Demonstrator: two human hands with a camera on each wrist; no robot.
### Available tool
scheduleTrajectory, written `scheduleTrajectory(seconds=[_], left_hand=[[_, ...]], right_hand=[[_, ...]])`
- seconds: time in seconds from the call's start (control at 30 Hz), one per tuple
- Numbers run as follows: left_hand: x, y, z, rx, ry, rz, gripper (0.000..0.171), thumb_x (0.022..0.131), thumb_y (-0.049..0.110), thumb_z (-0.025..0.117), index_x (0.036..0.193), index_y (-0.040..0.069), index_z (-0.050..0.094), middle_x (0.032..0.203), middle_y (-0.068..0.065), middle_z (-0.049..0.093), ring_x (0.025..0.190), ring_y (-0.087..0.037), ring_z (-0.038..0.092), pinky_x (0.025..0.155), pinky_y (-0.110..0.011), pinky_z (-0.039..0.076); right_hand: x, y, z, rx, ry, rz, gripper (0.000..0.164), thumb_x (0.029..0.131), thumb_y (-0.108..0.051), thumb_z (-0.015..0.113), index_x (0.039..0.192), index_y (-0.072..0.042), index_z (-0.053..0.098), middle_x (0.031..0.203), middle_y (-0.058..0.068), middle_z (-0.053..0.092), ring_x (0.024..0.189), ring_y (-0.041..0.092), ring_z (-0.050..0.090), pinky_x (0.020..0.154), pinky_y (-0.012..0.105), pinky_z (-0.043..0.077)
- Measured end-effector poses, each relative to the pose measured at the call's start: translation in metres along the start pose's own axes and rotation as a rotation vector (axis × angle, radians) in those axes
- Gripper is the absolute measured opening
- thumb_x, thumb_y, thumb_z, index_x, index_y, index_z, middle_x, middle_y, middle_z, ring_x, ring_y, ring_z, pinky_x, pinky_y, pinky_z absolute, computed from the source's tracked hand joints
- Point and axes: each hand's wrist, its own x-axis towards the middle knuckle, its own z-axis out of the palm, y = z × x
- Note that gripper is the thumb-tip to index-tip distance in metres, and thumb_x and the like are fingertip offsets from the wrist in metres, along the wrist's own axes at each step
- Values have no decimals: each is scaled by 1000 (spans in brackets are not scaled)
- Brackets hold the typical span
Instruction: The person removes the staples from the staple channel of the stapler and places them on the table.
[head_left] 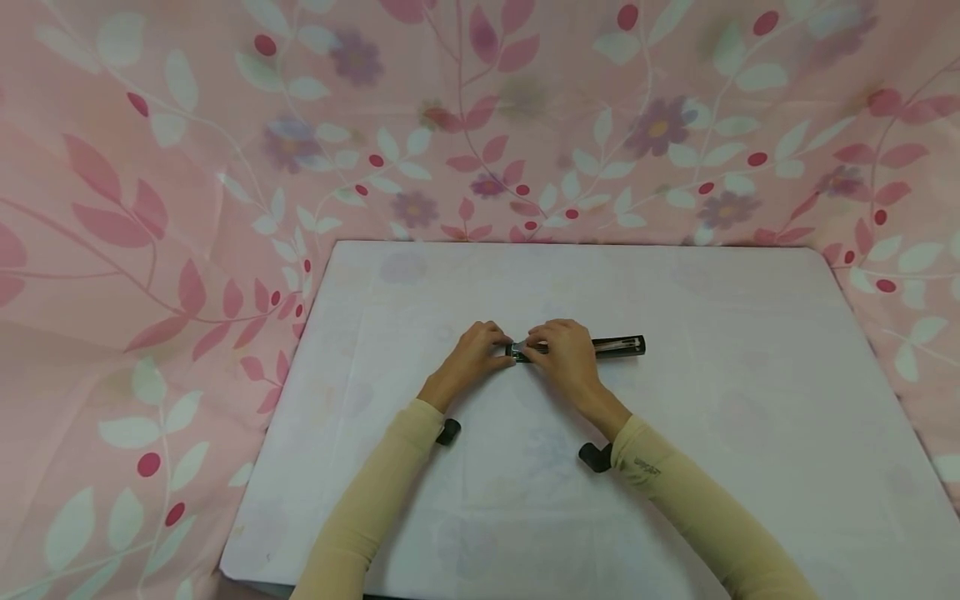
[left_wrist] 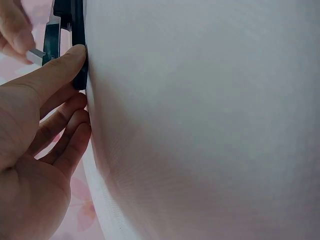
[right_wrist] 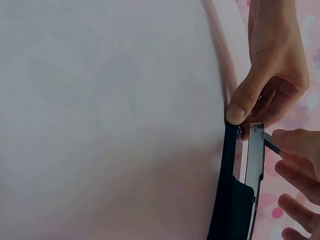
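Observation:
A black stapler (head_left: pixel 618 345) lies on the white-covered table, its long part reaching out to the right past my hands. Seen from the right wrist, its dark base (right_wrist: pixel 227 175) and the metal-lined upper arm (right_wrist: pixel 255 155) stand apart with a gap between them. My left hand (head_left: pixel 474 354) grips the base's end, thumb (left_wrist: pixel 70 60) on one side and fingers beneath. Over the upper arm, my right hand (head_left: pixel 566 354) pinches a small grey metal strip (left_wrist: pixel 35 56), probably staples, which touches or nearly touches the arm's end. Its other fingers are spread loosely.
The table (head_left: pixel 750 375) has a pale cloth cover and rounded corners. Pink floral fabric (head_left: pixel 487 125) hangs behind it and at both sides. A black wrist device (head_left: pixel 596 457) sits at the right cuff, another (head_left: pixel 448 432) at the left.

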Motion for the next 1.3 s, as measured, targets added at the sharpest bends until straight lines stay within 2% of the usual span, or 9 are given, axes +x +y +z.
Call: scheduleTrajectory(seconds=[0.13,0.3,0.5,0.6,0.73,0.83,0.97,1.07,1.3], left_hand=[[1,-1,1,-2,4,18,31,82,24,80,107,8,76,103,-6,69,94,-22,57,82,-35,48],[0,-1,1,6,-1,7,32,82,25,80,108,8,76,103,-6,68,94,-21,57,83,-34,48],[0,-1,0,-3,1,5,32,82,24,80,108,7,75,104,-6,69,94,-21,57,82,-33,48],[0,-1,1,-5,1,3,32,82,24,80,109,8,75,105,-5,69,94,-20,56,81,-32,47],[-1,-1,1,-6,4,4,32,81,24,81,108,8,76,104,-5,68,92,-19,56,80,-31,47],[-1,-1,1,-6,7,5,30,81,24,81,105,8,76,103,-5,68,92,-20,56,80,-33,47],[-1,-1,1,-15,12,1,26,79,22,82,101,8,77,102,-6,68,92,-21,56,81,-34,48],[-1,-1,1,-21,18,3,25,79,22,83,100,10,77,101,-5,69,92,-21,56,81,-33,48],[0,-1,1,-12,16,4,27,79,22,82,102,8,77,102,-6,69,93,-21,57,81,-33,48]], right_hand=[[5,-8,-2,-114,-2,-25,15,82,-30,80,86,-16,79,101,-1,76,110,27,64,102,47,43],[11,-12,-2,-169,-11,-62,16,82,-29,80,88,-15,77,93,2,76,102,28,66,98,46,47],[21,-14,-4,-305,-51,-261,18,82,-23,80,95,-12,76,94,3,76,97,27,67,93,43,51],[26,-18,-7,-390,-96,-344,15,81,-21,80,92,-11,76,92,4,75,94,26,67,89,40,52],[31,-23,-10,-468,-181,-411,8,82,-16,78,84,-9,75,84,5,73,82,24,65,76,36,54],[32,-28,-12,-489,-242,-428,2,82,-8,76,83,-9,74,82,6,72,77,22,63,72,34,54],[31,-31,-11,-513,-271,-441,7,81,-2,76,81,-9,73,78,5,70,71,21,62,67,32,53],[30,-32,-11,-519,-275,-450,8,80,-3,76,76,-8,72,74,5,68,67,20,62,62,31,53],[28,-29,-11,-457,-306,-413,7,82,-5,74,78,-8,70,77,5,69,69,21,64,64,32,55]])
